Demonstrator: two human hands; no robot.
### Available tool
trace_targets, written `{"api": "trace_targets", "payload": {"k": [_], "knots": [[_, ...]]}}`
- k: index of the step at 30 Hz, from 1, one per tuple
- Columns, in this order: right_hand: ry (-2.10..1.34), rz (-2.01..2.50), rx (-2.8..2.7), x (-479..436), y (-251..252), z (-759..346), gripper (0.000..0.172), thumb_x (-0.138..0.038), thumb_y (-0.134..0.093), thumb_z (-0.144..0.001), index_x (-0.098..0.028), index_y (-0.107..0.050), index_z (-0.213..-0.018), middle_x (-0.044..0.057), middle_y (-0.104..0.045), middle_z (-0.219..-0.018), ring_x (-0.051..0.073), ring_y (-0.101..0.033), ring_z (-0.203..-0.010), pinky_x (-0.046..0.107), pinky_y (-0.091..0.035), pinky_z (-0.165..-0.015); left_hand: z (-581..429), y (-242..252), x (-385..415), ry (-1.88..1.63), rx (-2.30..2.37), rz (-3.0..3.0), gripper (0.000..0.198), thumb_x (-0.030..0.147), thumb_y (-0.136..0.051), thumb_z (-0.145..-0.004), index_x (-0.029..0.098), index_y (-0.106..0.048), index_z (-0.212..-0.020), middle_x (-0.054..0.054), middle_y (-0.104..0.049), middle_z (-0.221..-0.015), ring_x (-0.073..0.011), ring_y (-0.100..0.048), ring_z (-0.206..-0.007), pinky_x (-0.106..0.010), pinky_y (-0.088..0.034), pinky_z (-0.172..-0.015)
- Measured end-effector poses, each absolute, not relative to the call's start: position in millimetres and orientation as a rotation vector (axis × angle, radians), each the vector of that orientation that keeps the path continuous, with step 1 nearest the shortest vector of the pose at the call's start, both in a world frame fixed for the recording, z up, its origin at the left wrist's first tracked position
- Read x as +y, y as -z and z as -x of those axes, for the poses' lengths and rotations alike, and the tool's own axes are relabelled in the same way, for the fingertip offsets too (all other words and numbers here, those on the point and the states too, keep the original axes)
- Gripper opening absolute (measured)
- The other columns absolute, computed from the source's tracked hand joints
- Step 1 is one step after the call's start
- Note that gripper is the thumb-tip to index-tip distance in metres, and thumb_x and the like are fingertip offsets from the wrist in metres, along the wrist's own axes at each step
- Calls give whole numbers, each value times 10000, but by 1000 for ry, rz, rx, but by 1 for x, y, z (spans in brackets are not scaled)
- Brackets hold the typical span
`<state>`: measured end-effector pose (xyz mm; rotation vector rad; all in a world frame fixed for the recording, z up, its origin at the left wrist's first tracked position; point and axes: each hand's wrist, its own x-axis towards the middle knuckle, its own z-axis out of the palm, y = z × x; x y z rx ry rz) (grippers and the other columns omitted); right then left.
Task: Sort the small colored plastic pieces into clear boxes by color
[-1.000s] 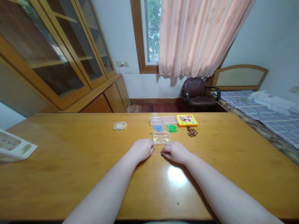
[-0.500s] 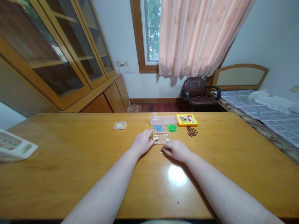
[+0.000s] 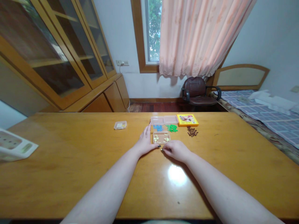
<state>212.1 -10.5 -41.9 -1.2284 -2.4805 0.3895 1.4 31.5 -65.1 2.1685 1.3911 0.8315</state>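
Observation:
A shallow clear plastic tray (image 3: 161,138) holds several small pale-yellow pieces, scattered along its left and right sides. My left hand (image 3: 145,143) lies open beside the tray's left edge, fingers stretched away from me and thumb reaching along the near edge. Just in front of the tray's near right corner, my right hand (image 3: 175,150) is closed in a pinch. A small pale-yellow piece (image 3: 161,150) shows at its fingertips. Beyond the tray lie a pile of blue pieces (image 3: 158,128) and a pile of green pieces (image 3: 173,128).
Clear plastic containers (image 3: 170,119) stand behind the piles, beside a yellow box (image 3: 187,120). Brown pieces (image 3: 192,132) are heaped at right. Farther left sits a small clear box (image 3: 120,125), and a white power strip (image 3: 16,146) is at the left edge.
My left hand has spread, its fingers extending farther away and its thumb moving from inside the tray to the near edge. The pale piece by my right fingertips has shifted slightly toward the tray.

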Motion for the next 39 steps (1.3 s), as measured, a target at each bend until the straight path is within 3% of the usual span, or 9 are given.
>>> {"api": "trace_targets", "payload": {"k": [7, 13, 17, 20, 25, 28, 32, 35, 39], "knots": [[-504, 1433, -1936, 2, 50, -221, 187, -272, -534, -803, -181, -696, -825, 33, -660, -664, 142, -568, -593, 254, -426, -593, -5, 60, 28, -788, 1205, -2137, 1169, 283, -752, -622, 240, 70, -1451, -197, -294, -1441, -292, -422, -1260, -480, -332, -1050], [-803, 1407, -1635, 12, 64, -225, 364, -365, -488, -828, -141, -637, -1073, 3, -604, -616, 134, -527, -526, 250, -422, -520, -3, 63, 30, -842, 1196, -2108, 1138, 274, -754, -628, 233, 22, -1459, -192, -326, -1431, -277, -448, -1244, -459, -344, -1051], [-739, 1379, -1537, 17, 68, -229, 398, -389, -486, -829, -132, -603, -1111, 60, -657, -815, 164, -580, -660, 303, -482, -631, -2, 66, 33, -890, 1173, -2152, 1116, 289, -745, -642, 239, 14, -1460, -177, -254, -1475, -278, -337, -1325, -467, -280, -1092], [-683, 1324, -1556, 19, 71, -231, 520, -384, -539, -812, -151, -493, -1274, 134, -607, -1136, 219, -602, -914, 384, -487, -813, -2, 63, 32, -901, 1178, -2190, 1102, 290, -735, -656, 249, 19, -1458, -163, -211, -1496, -279, -252, -1365, -487, -232, -1109], [-795, 1163, -1664, 16, 76, -229, 705, -434, -547, -825, -220, -261, -1433, 136, -343, -1448, 268, -384, -1291, 483, -308, -1057, -3, 51, 27, -896, 1185, -2234, 1009, 272, -684, -711, 261, -6, -1458, -138, -225, -1500, -259, -252, -1368, -494, -210, -1119], [-832, 1122, -1639, 14, 74, -228, 631, -473, -485, -855, -206, -324, -1404, 141, -419, -1400, 263, -426, -1262, 477, -334, -1043, -1, 45, 28, -926, 1234, -2247, 785, 283, -589, -799, 249, -149, -1448, -104, -376, -1436, -220, -342, -1327, -476, -229, -1119], [-763, 1174, -1626, 11, 65, -227, 436, -478, -402, -892, -193, -591, -1162, 113, -622, -1171, 253, -557, -1108, 450, -404, -979, 3, 43, 31, -933, 1244, -2317, 425, 286, -459, -883, 233, -471, -1304, -65, -538, -1312, -196, -481, -1219, -450, -287, -1101], [-726, 1213, -1665, 8, 59, -228, 419, -467, -366, -911, -194, -671, -999, 95, -678, -1046, 245, -602, -1015, 429, -439, -929, 3, 44, 32, -944, 1214, -2362, 359, 266, -449, -888, 245, -551, -1232, -43, -603, -1234, -181, -537, -1151, -429, -342, -1071], [-652, 1192, -1773, 5, 52, -227, 376, -427, -391, -915, -199, -684, -975, 85, -687, -1008, 222, -612, -962, 379, -464, -877, 0, 41, 29, -988, 1225, -2407, 311, 281, -532, -852, 251, -604, -1153, -28, -655, -1148, -175, -579, -1074, -409, -386, -1028]]}}
